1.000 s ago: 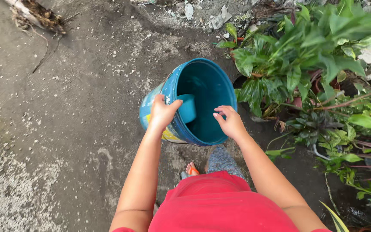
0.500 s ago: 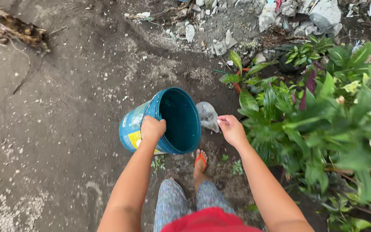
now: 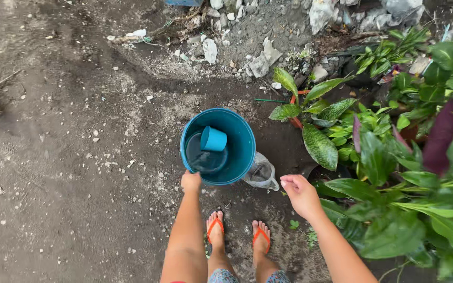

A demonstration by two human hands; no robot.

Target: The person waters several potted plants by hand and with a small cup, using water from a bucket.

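One bucket [image 3: 217, 147] now upright, grounded.

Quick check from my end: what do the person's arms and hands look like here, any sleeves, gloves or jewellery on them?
Both forearms are bare right down to the hands, with no sleeves in view. The left hand and the right hand wear no gloves, and no rings, watch or bracelets show on either wrist. The only other wear in view is orange flip-flops on the feet and a bit of patterned legwear at the bottom edge.

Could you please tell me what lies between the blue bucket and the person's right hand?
In the head view, a clear plastic bottle lies on the dirt between the blue bucket and the right hand, beside the bucket's wall.
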